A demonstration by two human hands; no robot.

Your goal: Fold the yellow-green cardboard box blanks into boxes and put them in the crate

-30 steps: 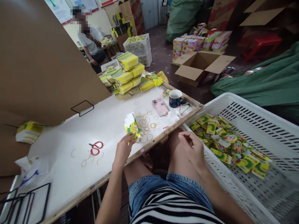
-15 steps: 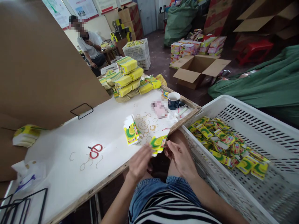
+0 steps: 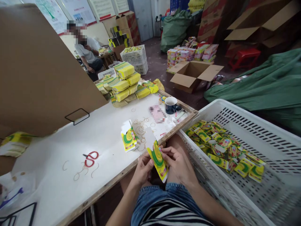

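Observation:
Between my hands, above my lap at the table's front edge, is a yellow and green printed carton (image 3: 159, 161) with a white flap at its upper end. My left hand (image 3: 144, 168) pinches its left edge. On its right edge, the fingers of my right hand (image 3: 175, 158) are closed. A small pile of flat cartons (image 3: 129, 138) in the same print lies on the white table (image 3: 108, 144) just beyond my left hand. Several rubber bands (image 3: 140, 125) are scattered beside that pile.
Right of me stands a white plastic crate (image 3: 258, 135) with many small yellow cartons (image 3: 221, 144) in it. Red-handled scissors (image 3: 91, 159), a dark mug (image 3: 171, 106) and stacked carton bundles (image 3: 124, 82) are on the table. A seated person (image 3: 88, 55) is at the back left.
The carton in my hands has come closer to my lap and turned lengthwise, showing its printed face. Both hands now hold its edges. The view has shifted slightly.

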